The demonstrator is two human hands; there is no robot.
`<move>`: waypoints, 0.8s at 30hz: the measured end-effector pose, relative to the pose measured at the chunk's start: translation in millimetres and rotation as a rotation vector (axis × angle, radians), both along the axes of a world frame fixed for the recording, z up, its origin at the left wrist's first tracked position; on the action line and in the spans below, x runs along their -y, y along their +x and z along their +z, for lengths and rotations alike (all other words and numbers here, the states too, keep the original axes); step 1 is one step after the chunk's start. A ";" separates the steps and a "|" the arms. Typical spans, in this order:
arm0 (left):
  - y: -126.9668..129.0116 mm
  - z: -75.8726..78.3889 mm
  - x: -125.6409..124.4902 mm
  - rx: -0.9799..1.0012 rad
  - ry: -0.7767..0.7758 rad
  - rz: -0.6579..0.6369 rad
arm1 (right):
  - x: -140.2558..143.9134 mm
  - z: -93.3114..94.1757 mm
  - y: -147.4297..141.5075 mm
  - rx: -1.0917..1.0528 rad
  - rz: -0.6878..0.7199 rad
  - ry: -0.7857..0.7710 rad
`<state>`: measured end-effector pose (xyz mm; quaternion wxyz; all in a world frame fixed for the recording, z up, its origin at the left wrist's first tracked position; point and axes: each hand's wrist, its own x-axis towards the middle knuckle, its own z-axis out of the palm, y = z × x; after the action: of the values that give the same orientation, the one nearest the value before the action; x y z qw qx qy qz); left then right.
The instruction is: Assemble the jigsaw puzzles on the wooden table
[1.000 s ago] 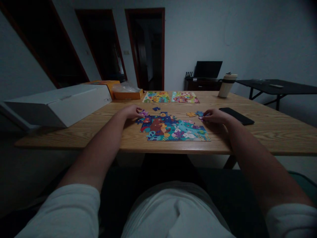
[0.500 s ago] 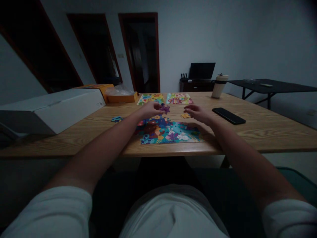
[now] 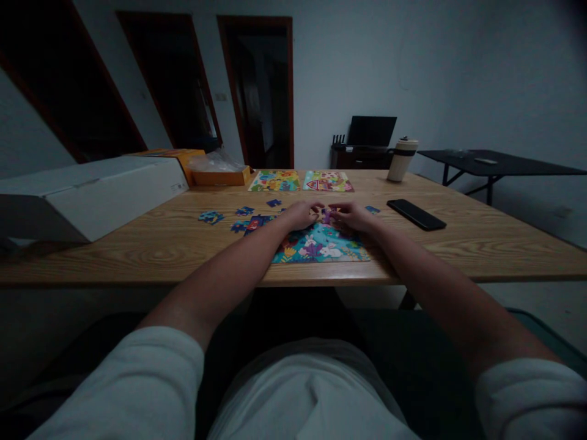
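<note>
A partly assembled jigsaw puzzle [image 3: 321, 249] lies at the table's near edge, showing white rabbits and plants on teal. Over its far part, my right hand [image 3: 349, 216] has its fingertips closed on a purple puzzle piece [image 3: 326, 216]. Just left of that piece is my left hand [image 3: 302, 214], its fingers curved and a gap between thumb and forefinger; nothing shows in them. Both hands hide some of the puzzle's upper part. Loose blue pieces lie to the left, among them one puzzle piece [image 3: 274, 203] and a small cluster [image 3: 211, 217].
Two finished puzzles [image 3: 275, 181] lie at the far edge. A white box [image 3: 119, 189] and an orange box tray [image 3: 220, 178] with clear plastic stand left. On the right are a phone [image 3: 416, 214], a tumbler [image 3: 402, 160] and a loose blue piece [image 3: 372, 209].
My left hand has moved right and slightly down, bringing the purple piece over the puzzle, where my right hand now grips it. My right hand has shifted a little left and down.
</note>
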<state>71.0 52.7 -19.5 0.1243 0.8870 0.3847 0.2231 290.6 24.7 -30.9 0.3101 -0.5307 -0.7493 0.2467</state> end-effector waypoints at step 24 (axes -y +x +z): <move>5.1 26.6 25.3 -0.473 -0.070 -0.153 | 16.7 29.3 64.4 0.450 -0.235 -0.182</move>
<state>76.1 27.4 7.1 0.0780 0.9362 0.3423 -0.0142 355.0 8.0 -1.6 0.1132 -0.6810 -0.7076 0.1510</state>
